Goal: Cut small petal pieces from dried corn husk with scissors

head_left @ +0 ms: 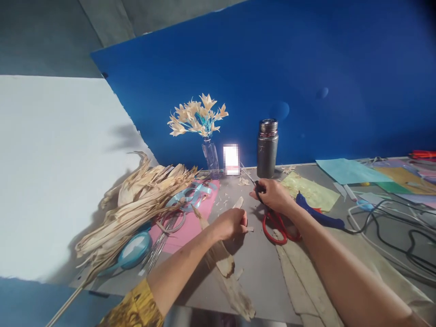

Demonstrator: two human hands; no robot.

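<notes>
My left hand [233,225] is closed on a small piece of dried corn husk [240,202], whose pale ends stick out above and beside the fingers. My right hand [274,196] grips black-handled scissors [259,190], with the slim metal blades pointing up and left, apart from the husk piece. Just below that hand, red-handled scissors [275,229] lie on the table. Under my left forearm are longer husk strips [223,261]. Pale flowers [199,116] stand in a clear bottle [210,156] at the back.
A large dried husk bundle [136,204] lies left, beside blue ribbon [189,195], thin wires [158,250] and pink paper [204,213]. A dark flask [267,150] stands behind my right hand. Rightward lie a blue glue gun [318,215], tangled cables [381,222] and coloured sheets [354,171].
</notes>
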